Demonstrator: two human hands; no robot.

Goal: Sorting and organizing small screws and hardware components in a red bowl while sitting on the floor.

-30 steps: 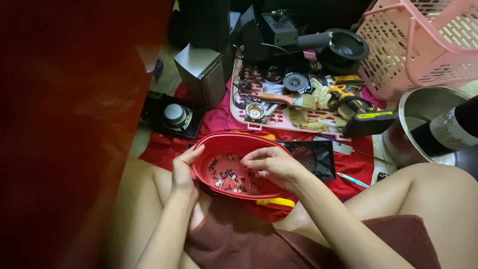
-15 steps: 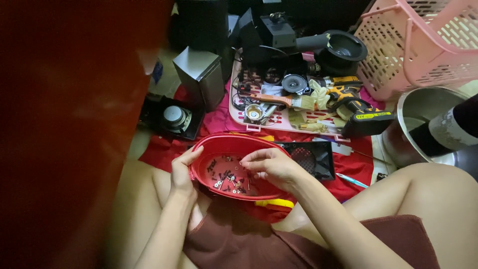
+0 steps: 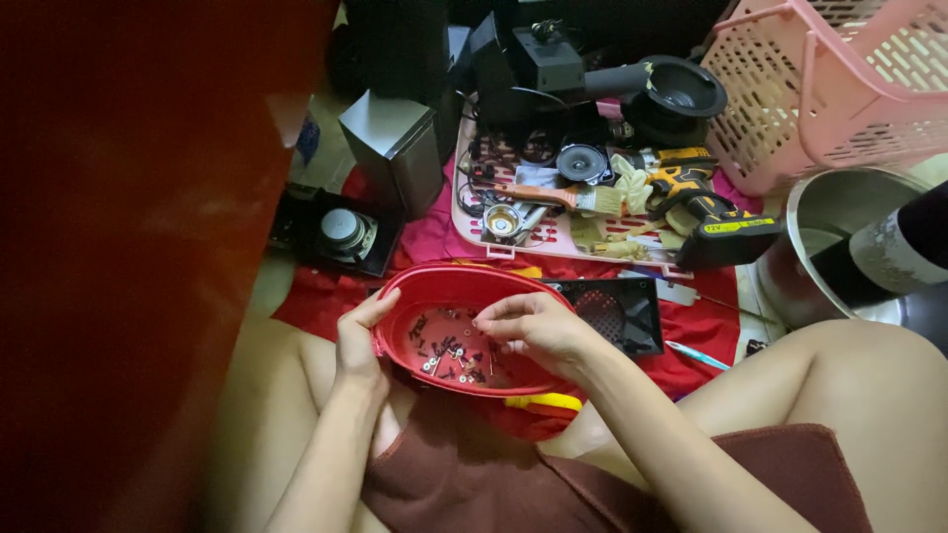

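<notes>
A red bowl [image 3: 464, 331] sits in the person's lap, between both hands, with small screws [image 3: 449, 353] scattered over its bottom. The left hand [image 3: 357, 341] grips the bowl's near rim, fingers curled over the edge. The right hand [image 3: 533, 331] hovers over the bowl, fingertips drawn together above the screws; whether it pinches one I cannot tell. Just beyond the right hand lies a black grille [image 3: 612, 311] on a red cloth [image 3: 691, 336]. Farther out a pink tray [image 3: 563, 237] carries a brush [image 3: 563, 197] and a yellow drill [image 3: 706, 212]. Beyond the left hand stands a grey speaker box [image 3: 395, 158]. Far off to the right sits a pink basket [image 3: 839, 89].
</notes>
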